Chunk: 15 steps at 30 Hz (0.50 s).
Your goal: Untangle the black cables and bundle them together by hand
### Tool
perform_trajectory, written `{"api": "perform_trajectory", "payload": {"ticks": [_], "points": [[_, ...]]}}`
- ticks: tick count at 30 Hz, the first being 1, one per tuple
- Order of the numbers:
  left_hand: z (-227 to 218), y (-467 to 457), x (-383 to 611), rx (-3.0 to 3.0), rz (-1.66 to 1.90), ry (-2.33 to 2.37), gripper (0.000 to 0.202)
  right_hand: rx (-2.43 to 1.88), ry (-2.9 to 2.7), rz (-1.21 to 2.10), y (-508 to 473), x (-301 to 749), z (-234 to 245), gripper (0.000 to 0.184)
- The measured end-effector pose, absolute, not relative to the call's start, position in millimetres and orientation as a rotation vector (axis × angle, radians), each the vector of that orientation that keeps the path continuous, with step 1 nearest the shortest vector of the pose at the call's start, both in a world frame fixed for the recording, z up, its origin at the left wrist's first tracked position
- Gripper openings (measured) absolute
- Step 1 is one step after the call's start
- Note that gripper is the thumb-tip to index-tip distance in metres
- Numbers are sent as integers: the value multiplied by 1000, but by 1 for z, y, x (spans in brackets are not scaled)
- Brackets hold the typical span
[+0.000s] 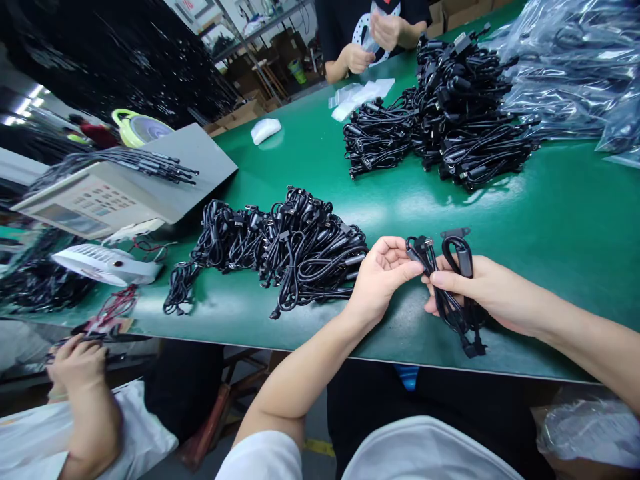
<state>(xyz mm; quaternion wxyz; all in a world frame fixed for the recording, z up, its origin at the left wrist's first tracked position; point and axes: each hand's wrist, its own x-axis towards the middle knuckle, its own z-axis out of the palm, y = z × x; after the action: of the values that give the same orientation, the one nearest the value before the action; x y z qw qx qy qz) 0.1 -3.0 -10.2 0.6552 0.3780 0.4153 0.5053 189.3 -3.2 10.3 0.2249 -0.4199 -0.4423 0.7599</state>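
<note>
Near the table's front edge, I hold a folded bundle of black cables (456, 313) with small connectors at its ends. My right hand (493, 293) is closed around the middle of this bundle, thumb on top. My left hand (380, 277) pinches the bundle at its upper left, near a connector. A loop with a thicker black sleeve sticks up above my right thumb. To the left of my left hand lies a heap of coiled black cables (310, 250), and a small separate coil (181, 287) sits at its far left end.
The green table (565, 220) carries a larger cable heap (440, 113) and stacked clear plastic bags (565, 73) at the back right. A co-worker's hands (373, 43) hold a small bag opposite. A grey machine (125, 180) and white fan (103, 263) stand left; another person (83, 400) sits there.
</note>
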Motion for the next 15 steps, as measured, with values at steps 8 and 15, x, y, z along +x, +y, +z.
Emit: {"api": "perform_trajectory", "payload": {"ticks": [8,15], "points": [[-9,-3,-1,840,1137,860,40,-1120,-1121,2122,-1,188,6,33],[-7,-10,1,951,893,874,34,-1080,-1042,1821,7,194,11,32]]}}
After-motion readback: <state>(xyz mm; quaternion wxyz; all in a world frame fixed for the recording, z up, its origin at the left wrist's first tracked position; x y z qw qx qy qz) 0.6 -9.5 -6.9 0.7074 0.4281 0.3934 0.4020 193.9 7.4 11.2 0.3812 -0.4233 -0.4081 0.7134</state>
